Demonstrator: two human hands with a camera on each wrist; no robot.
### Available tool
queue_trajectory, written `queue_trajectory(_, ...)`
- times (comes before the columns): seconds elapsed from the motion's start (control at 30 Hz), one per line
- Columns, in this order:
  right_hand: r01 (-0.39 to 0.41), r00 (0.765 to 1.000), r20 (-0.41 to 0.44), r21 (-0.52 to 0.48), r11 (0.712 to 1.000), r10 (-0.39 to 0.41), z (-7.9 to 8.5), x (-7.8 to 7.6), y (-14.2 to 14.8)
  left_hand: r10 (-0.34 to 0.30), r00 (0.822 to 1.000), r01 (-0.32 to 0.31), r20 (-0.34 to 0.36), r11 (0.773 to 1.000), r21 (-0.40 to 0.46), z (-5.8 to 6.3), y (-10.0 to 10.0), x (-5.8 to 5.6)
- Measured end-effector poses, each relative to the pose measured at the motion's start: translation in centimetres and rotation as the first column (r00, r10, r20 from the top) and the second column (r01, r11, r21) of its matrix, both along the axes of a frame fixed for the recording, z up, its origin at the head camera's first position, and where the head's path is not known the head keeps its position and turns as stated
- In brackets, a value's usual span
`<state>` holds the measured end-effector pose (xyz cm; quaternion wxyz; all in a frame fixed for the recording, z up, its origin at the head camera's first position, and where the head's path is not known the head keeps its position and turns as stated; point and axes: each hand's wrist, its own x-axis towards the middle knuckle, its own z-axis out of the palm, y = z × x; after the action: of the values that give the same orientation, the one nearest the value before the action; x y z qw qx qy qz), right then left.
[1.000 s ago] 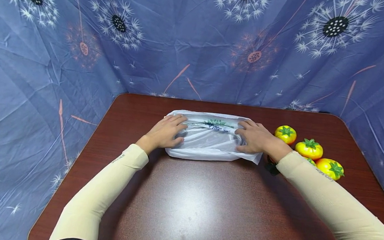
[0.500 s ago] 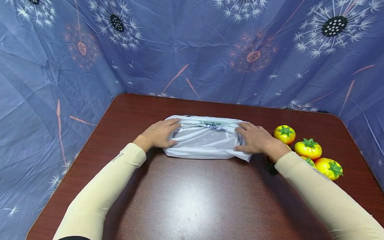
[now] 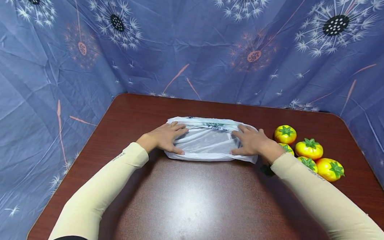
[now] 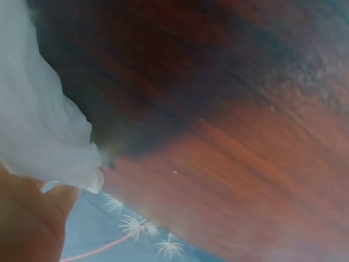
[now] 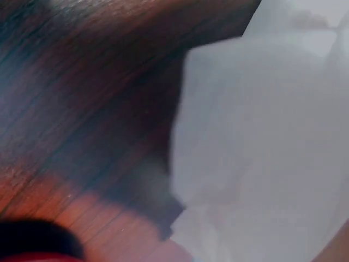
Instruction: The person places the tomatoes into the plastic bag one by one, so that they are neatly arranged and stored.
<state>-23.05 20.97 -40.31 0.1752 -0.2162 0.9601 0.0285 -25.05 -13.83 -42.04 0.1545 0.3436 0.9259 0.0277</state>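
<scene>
A white plastic bag (image 3: 207, 142) with green print lies spread in a long, raised-edged shape near the middle of the table; what is beneath it, if anything, is hidden. On its left end rests my left hand (image 3: 165, 136), fingers spread and thumb towards the near edge. My right hand (image 3: 252, 141) lies on the right end in much the same way, also with spread fingers. Loose plastic (image 4: 46, 120) hangs beside the left hand (image 4: 32, 224) in the left wrist view. White plastic (image 5: 262, 136) fills the right half of the right wrist view.
Several yellow-orange fruits with green leafy tops, such as this one (image 3: 309, 149), sit right of the bag near my right forearm. A small dark object (image 3: 267, 170) shows under the right wrist. The brown table (image 3: 188, 196) ends at a patterned blue cloth (image 3: 183, 43).
The bag's far edge has come down and nearer. Both hands first shifted slightly left, my left hand more outward, then it came back inward with its fingers spread wider.
</scene>
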Motion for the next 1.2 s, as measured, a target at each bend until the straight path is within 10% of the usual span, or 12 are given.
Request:
queue_trajectory(0.23, 0.066, 0.997, 0.032, 0.051, 0.997, -0.068, -0.1, 0.3, -0.1, -0.042, 0.996, 0.031, -0.077, 0.990, -0.135, 0.3, -0.1, 0.5)
queue_trajectory(0.53, -0.011, 1.000, -0.022, 0.047, 0.999, 0.012, 0.0, 0.6, 0.1, -0.019, 0.998, 0.013, -0.055, 0.995, -0.100, -0.1, 0.6, 0.0)
queue_trajectory(0.83, 0.090, 0.983, 0.147, 0.109, 0.990, -0.106, 0.4, 0.4, -0.9, -0.037, 0.994, 0.015, -0.099, 0.977, -0.212, 0.4, 0.7, 0.0)
queue_trajectory(1.2, 0.127, 0.978, 0.146, 0.164, 0.978, -0.151, 0.6, 0.6, -1.0, -0.039, 0.995, 0.025, -0.087, 0.989, -0.148, 0.1, -0.2, -0.3)
